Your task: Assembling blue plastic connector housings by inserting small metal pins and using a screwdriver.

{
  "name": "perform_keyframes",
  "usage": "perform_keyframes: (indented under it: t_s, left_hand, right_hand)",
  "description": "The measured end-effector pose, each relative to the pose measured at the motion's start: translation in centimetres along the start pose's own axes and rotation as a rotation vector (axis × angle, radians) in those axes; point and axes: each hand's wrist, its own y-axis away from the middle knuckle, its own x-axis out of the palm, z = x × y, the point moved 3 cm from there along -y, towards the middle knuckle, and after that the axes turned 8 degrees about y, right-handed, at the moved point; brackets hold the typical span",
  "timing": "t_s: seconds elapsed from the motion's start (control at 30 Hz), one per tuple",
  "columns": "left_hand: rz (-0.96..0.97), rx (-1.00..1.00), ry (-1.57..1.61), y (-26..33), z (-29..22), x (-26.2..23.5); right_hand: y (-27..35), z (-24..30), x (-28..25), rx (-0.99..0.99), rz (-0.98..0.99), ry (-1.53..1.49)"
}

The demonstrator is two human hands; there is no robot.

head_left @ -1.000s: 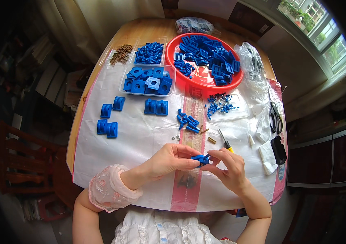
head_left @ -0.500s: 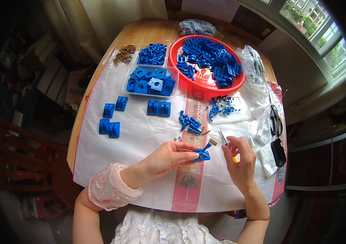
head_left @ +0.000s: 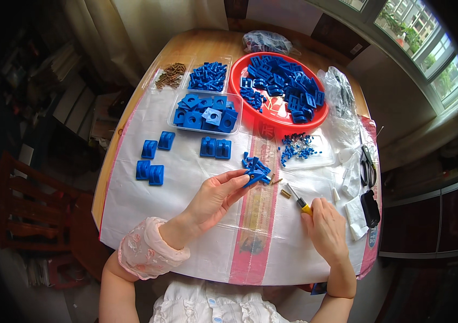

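Observation:
Between the thumb and fingers of my left hand point(head_left: 212, 196) is a small blue plastic part point(head_left: 254, 178) with a small brass-coloured spot on its side. It is held above the table, in front of a loose pile of narrow blue pieces point(head_left: 259, 163) that it partly overlaps in view. My right hand point(head_left: 326, 226) is closed round the handle of a screwdriver point(head_left: 305, 206) with a yellow and black grip, its metal shaft pointing away to the far left. Beyond the shaft, brass-coloured pins point(head_left: 286, 194) lie on the cloth.
Blue blocks point(head_left: 149, 148) stand in groups at the left. Clear boxes of blue plates point(head_left: 199, 129), blue pegs point(head_left: 207, 75) and screws point(head_left: 170, 75) sit behind, beside a red basin point(head_left: 234, 89) of blue parts. A lid point(head_left: 315, 159) with tiny pieces and scissors point(head_left: 368, 167) lie right.
My left hand has raised the blue part away from me and slightly left. My right hand, loosely curled near the screwdriver before, has closed on its handle. The view has shifted slightly.

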Motion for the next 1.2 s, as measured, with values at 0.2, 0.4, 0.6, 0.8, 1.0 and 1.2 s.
perform_keyframes:
  t_s: [0.2, 0.4, 0.6, 0.8, 1.0, 1.2]
  left_hand:
    - [-0.021, 0.064, -0.017, -0.5, -0.1, -0.3]
    - [-0.045, 0.114, -0.076, -0.7, 0.3, -0.4]
    - [-0.055, 0.172, -0.090, -0.8, 0.5, -0.4]
    - [-0.050, 0.218, -0.127, -0.6, 1.0, -0.4]
    - [-0.021, 0.241, -0.161, -0.7, 1.6, -0.7]
    - [-0.014, 0.247, -0.175, -0.9, 1.8, -0.9]
  right_hand:
    - [-0.4, 1.3, -1.9, -0.102, -0.290, -0.282]
    - [0.1, 2.8, -1.4, -0.254, -0.397, -0.519]
    - [0.4, 3.5, -1.0, -0.308, -0.448, -0.531]
    - [0.5, 3.5, -1.2, -0.334, -0.518, -0.421]
    - [0.4, 3.5, -1.1, -0.327, -0.530, -0.401]
    - [0.3, 3.5, -1.0, -0.318, -0.530, -0.391]
